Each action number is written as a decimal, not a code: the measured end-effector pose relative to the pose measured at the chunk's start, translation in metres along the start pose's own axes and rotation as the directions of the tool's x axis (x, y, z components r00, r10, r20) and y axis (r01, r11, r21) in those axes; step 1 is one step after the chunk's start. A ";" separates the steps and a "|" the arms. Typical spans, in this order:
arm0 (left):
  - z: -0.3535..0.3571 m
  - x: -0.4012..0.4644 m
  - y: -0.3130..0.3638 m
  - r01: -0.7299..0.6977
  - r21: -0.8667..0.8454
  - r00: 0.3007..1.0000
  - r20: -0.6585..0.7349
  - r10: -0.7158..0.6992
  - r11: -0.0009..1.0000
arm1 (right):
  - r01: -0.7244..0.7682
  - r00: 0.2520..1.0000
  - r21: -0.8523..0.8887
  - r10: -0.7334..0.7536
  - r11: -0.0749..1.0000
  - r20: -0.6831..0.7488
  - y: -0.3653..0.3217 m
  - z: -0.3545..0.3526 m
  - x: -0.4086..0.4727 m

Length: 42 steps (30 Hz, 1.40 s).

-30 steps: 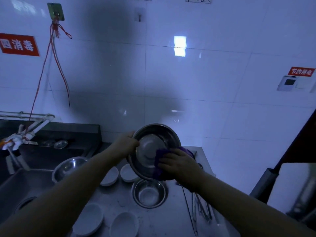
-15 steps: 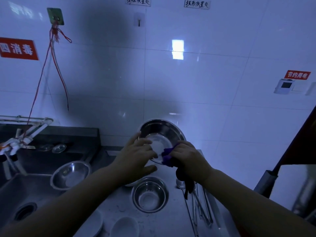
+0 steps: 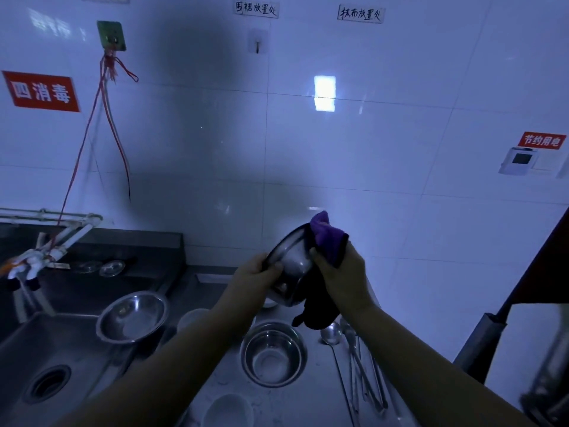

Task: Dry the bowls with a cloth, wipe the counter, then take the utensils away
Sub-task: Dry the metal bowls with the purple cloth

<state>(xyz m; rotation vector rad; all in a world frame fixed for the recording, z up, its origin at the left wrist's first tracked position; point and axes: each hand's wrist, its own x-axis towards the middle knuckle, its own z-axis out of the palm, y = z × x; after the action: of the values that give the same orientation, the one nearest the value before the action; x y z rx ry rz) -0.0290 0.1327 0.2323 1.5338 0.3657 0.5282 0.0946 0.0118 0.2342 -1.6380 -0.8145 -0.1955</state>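
Drying is underway: the left hand (image 3: 257, 274) grips the round steel bowl (image 3: 291, 272) by its rim, held above the steel counter (image 3: 311, 402), while the right hand (image 3: 341, 272) clutches the purple cloth (image 3: 328, 238) against it. Other bowls, wiping, the long metal utensils (image 3: 357, 365) by the counter's right edge — all remain.

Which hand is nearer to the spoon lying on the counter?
Right. The right hand, gripping the purple cloth, is almost above the spoon; the left hand holds the steel bowl farther left.

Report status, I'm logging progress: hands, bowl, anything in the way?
Left hand grips steel bowl rim. Right hand presses purple cloth on bowl. Nothing blocking.
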 end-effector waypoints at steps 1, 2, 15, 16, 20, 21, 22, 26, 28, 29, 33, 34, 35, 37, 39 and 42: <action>0.003 -0.001 0.001 0.026 -0.056 1.000 -0.007 -0.027 0.998 | 0.052 0.998 -0.021 -0.051 0.998 0.045 -0.004 0.005 -0.003; 0.005 -0.001 0.003 0.054 -0.097 0.998 -0.019 -0.056 0.994 | 0.134 0.989 -0.059 -0.129 0.989 0.077 -0.007 0.009 -0.007; 0.020 -0.002 0.021 0.133 -0.322 0.984 -0.073 -0.165 0.937 | 0.538 0.809 -0.531 -0.578 0.655 0.107 -0.011 0.033 -0.019; 0.020 -0.002 0.021 0.131 -0.333 0.982 -0.082 -0.167 0.934 | 0.500 0.834 -0.507 -0.549 0.702 0.061 -0.017 0.033 -0.015; 0.019 -0.002 0.021 0.170 -0.411 0.970 -0.089 -0.225 0.896 | 0.293 0.948 -0.282 -0.317 0.913 -0.040 -0.031 0.022 0.007; 0.018 -0.002 0.020 0.184 -0.431 0.963 -0.101 -0.250 0.884 | 0.204 0.975 -0.211 -0.217 0.956 -0.037 -0.031 0.017 0.012; 0.017 -0.001 0.020 0.192 -0.457 0.957 -0.107 -0.268 0.868 | 0.099 0.994 -0.144 -0.105 0.985 -0.032 -0.031 0.013 0.017; 0.011 0.005 0.023 0.187 -0.610 0.958 -0.059 -0.279 0.770 | -0.201 0.975 0.068 0.206 0.977 -0.084 -0.020 0.001 0.022; 0.008 0.008 0.025 0.186 -0.682 0.964 -0.012 -0.264 0.708 | -0.233 0.960 0.181 0.256 0.956 -0.116 -0.015 0.003 0.016; 0.007 0.009 0.027 0.198 -0.716 0.964 0.018 -0.266 0.669 | -0.218 0.958 0.215 0.251 0.952 -0.140 -0.012 0.007 0.010; 0.008 0.014 0.028 0.275 -0.803 0.947 0.133 -0.291 0.529 | 0.001 0.969 0.179 0.043 0.984 -0.241 -0.010 0.033 -0.022; 0.009 0.014 0.028 0.284 -0.805 0.945 0.142 -0.295 0.521 | 0.043 0.968 0.157 -0.003 0.987 -0.250 -0.009 0.040 -0.030; 0.010 0.014 0.026 0.288 -0.802 0.944 0.145 -0.298 0.523 | 0.071 0.967 0.137 -0.035 0.988 -0.251 -0.008 0.044 -0.036; 0.012 0.014 0.022 0.275 -0.785 0.946 0.117 -0.303 0.555 | 0.088 0.971 0.109 -0.061 0.990 -0.229 -0.004 0.045 -0.036; 0.012 0.013 0.016 0.234 -0.757 0.951 0.049 -0.305 0.610 | 0.055 0.983 0.056 -0.045 0.997 -0.177 -0.001 0.038 -0.024; 0.012 0.013 0.008 0.174 -0.671 0.953 -0.070 -0.294 0.721 | -0.031 0.999 -0.029 0.030 0.999 -0.033 0.002 0.024 0.003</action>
<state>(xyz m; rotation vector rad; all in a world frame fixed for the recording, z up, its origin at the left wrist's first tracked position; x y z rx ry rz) -0.0122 0.1294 0.2420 0.7343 0.4417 0.5154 0.0904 0.0353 0.2285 -1.6697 -0.7645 -0.2137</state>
